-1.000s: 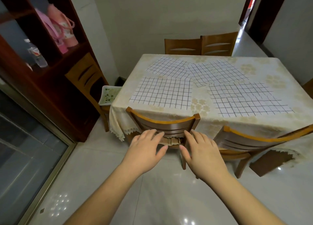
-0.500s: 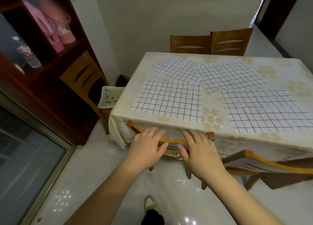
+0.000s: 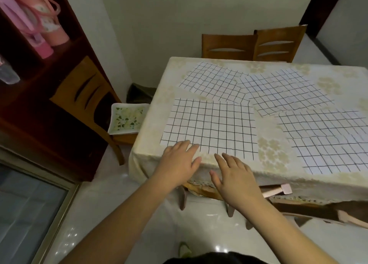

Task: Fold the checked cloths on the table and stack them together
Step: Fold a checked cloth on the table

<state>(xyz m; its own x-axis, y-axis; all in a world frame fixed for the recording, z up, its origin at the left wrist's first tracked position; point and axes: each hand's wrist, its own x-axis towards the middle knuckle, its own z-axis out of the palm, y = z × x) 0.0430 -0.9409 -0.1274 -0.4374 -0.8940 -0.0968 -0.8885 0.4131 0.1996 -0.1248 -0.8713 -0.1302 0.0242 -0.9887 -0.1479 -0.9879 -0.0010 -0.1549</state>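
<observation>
Several white cloths with a black check lie flat and unfolded on the table [image 3: 159, 96], which has a cream floral cover. The nearest cloth [image 3: 211, 126] lies at the front left corner. Another [image 3: 334, 142] is at the front right, and two more [image 3: 211, 80] [image 3: 286, 90] overlap at the back. My left hand [image 3: 179, 162] is open, fingers spread, its tips over the near edge of the nearest cloth. My right hand [image 3: 233, 174] is open too, hovering at the table's front edge just short of that cloth. Neither hand holds anything.
A wooden chair [image 3: 201, 190] is tucked under the table's front edge below my hands. Two chairs [image 3: 229, 47] stand at the far side. Left of the table, a chair [image 3: 89, 90] bears a patterned tray [image 3: 127, 118] in front of a dark cabinet [image 3: 39, 114].
I have come closer to the table. Both hands moved forward from above the chair back to the table's front edge, the left now reaching onto the nearest cloth.
</observation>
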